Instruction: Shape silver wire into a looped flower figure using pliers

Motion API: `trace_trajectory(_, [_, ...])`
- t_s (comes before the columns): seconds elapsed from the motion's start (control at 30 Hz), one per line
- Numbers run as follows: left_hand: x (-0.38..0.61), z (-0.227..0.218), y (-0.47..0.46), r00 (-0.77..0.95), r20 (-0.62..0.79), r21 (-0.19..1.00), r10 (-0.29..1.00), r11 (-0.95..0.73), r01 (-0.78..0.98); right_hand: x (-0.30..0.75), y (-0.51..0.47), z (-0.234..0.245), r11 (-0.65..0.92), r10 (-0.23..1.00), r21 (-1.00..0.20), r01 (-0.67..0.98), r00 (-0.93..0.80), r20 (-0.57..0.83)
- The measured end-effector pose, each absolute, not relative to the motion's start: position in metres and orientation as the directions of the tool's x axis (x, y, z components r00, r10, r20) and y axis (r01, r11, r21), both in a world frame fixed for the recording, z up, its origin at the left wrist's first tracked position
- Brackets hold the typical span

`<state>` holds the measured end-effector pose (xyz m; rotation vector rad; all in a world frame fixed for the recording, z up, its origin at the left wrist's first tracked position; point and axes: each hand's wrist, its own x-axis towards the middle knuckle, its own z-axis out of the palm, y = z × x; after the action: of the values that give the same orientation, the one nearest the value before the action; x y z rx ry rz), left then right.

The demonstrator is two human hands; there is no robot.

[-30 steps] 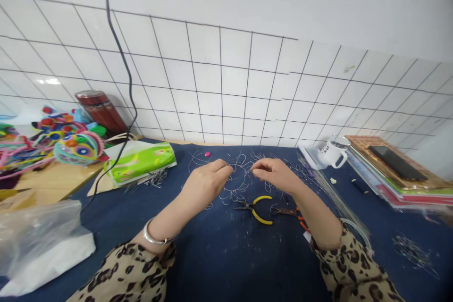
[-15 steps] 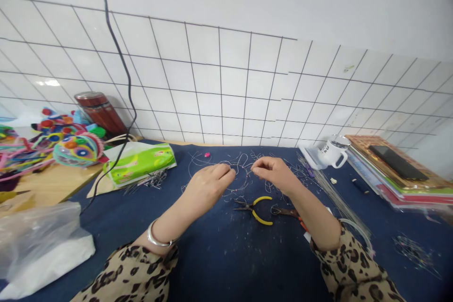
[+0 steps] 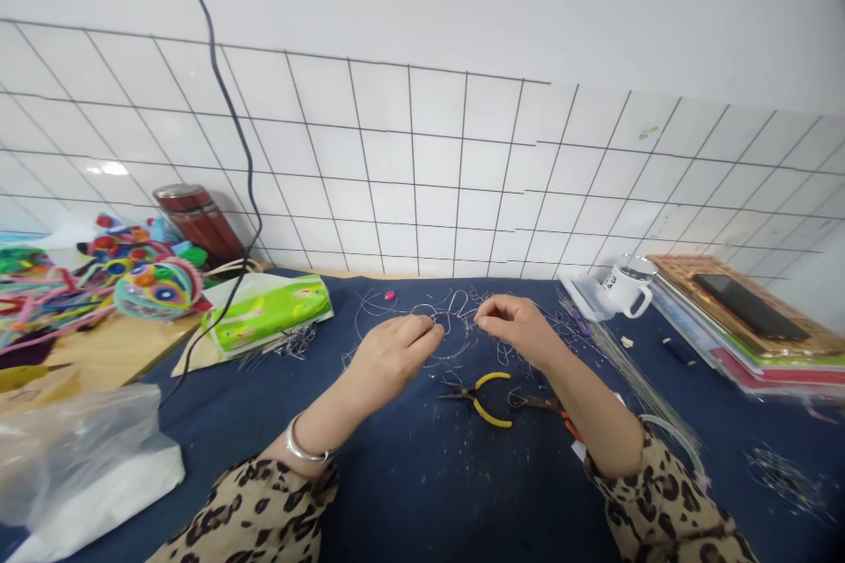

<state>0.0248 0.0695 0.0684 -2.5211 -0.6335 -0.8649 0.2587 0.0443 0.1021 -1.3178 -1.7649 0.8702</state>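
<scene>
My left hand (image 3: 400, 350), with a silver bangle at the wrist, pinches a thin silver wire (image 3: 457, 303) between thumb and fingertips. The wire bends into loops between the two hands. On its other side my right hand (image 3: 516, 325) has thumb and forefinger closed at the wire's end. The exact grip points are small and partly hidden by the fingers. Just below the hands lie yellow-handled pliers (image 3: 476, 394), jaws to the left. A rusty tool with orange handles (image 3: 541, 403) lies partly under my right forearm.
Wire scraps and a pink bead (image 3: 389, 295) lie on the dark blue cloth (image 3: 409, 493). Left are a green tissue pack (image 3: 274, 312), a plastic bag (image 3: 92, 457) and a hanging black cable (image 3: 231, 106). Straight wires (image 3: 637, 378), a white mug (image 3: 627, 288) and a phone (image 3: 749, 306) are right.
The whole view has shifted slightly, with most things a little lower in the picture. Both hands keep their pinch on the wire, with hardly any change between them.
</scene>
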Motion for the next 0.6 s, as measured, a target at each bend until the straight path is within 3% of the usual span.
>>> trace_trajectory(0.6, [0.0265, 0.0625, 0.0714, 0.674, 0.697, -0.183, 0.245, -0.848, 0.497, 0.2603, 0.0439, 0.1036, 0.238, 0.971, -0.855, 0.460, -0.142, 0.194])
